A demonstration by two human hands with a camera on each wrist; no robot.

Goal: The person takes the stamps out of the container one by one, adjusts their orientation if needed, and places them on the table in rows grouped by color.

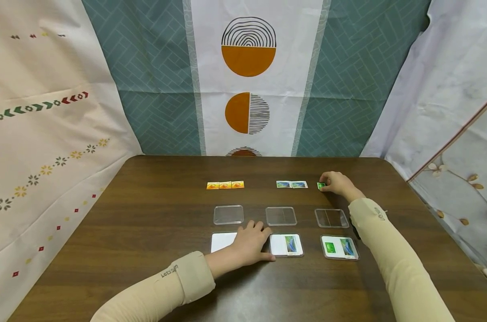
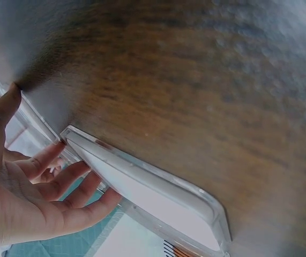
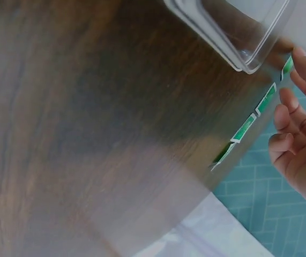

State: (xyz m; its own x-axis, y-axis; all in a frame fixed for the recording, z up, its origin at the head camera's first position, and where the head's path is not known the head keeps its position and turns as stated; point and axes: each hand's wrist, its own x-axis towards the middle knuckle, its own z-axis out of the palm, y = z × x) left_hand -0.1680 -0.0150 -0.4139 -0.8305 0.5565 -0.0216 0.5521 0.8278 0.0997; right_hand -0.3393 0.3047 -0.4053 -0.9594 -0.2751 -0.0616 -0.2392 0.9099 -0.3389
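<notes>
At the back right of the table, my right hand pinches a small green stamp between its fingertips. The right wrist view shows it at the end of a row of green stamps. My left hand lies spread over the gap between two shallow clear cases. Its fingers touch the edge of the left case, which has a white insert, and its thumb is by the middle case. A blue stamp sits in the middle case. The right case holds a green stamp and a blue stamp.
Three clear lids, left, middle and right, lie behind the cases. Farther back are a row of orange stamps and a pair of blue stamps. Patterned cloths hang around the brown table.
</notes>
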